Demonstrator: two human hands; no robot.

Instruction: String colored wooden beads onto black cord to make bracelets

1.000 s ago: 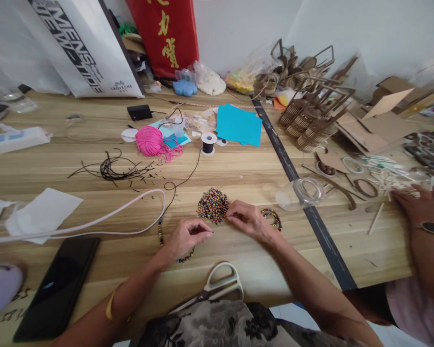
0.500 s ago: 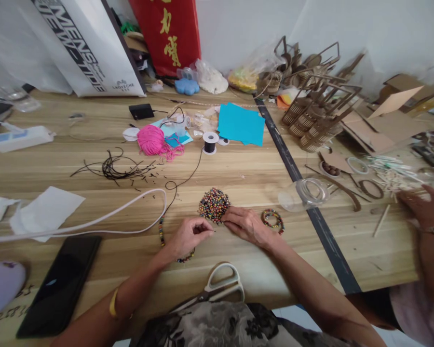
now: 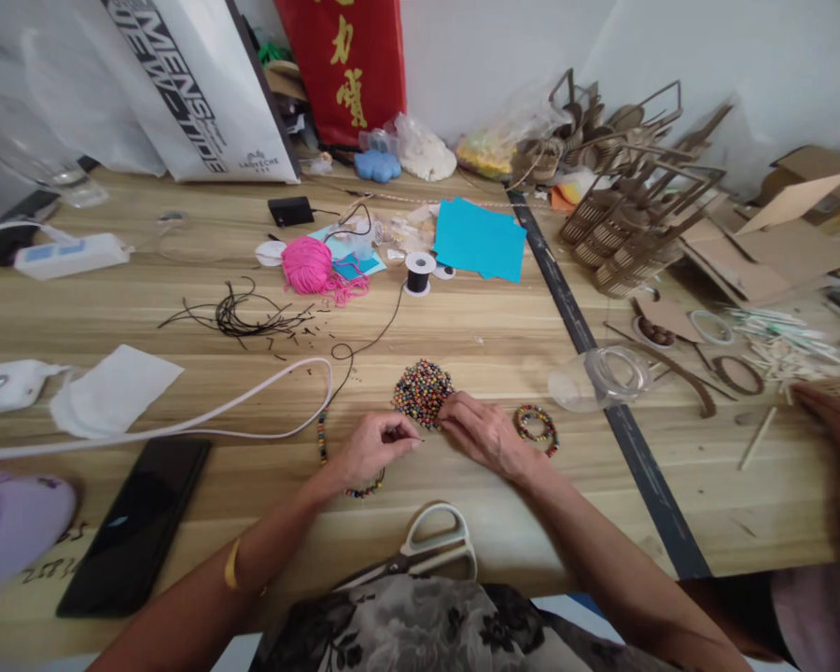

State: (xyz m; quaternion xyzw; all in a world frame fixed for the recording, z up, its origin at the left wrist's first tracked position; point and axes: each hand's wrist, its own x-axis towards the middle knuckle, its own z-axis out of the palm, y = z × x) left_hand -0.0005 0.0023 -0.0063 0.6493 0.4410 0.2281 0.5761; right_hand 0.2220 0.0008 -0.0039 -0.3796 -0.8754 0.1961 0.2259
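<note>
Head view shows the left hand (image 3: 374,448) and the right hand (image 3: 486,434) over the wooden worktop (image 3: 462,327), with a small gap between their fingertips. The left grip is pinched on a thin dark tip (image 3: 422,440) that looks like string. The right grip is narrow, its fingertips touching the near right edge of the bead pile (image 3: 420,390); I cannot tell if it holds a bead.

The pile sits in the middle, just past the hands. Wood runs from its far edge to the spool (image 3: 420,273), so there is good room that way. More wood lies from the beaded coil (image 3: 550,429), beside the right hand, to the flat black strip (image 3: 644,467). The near side is tight: scissors (image 3: 400,564) with smooth white handle loops lie by the near edge, partly hidden by the flowery cloth (image 3: 420,625). On the left, a bend of white cable (image 3: 331,383) comes near the beaded string (image 3: 323,439).

The beads are tiny, round and many colours. The beaded string curves past the left hand, which hides part of it. Thin black cord (image 3: 392,322) comes off the spool and makes a little loop. Far left of the spool is soft, fluffy pink yarn (image 3: 306,264), and flat blue sheets (image 3: 480,240) lie far right.
</note>
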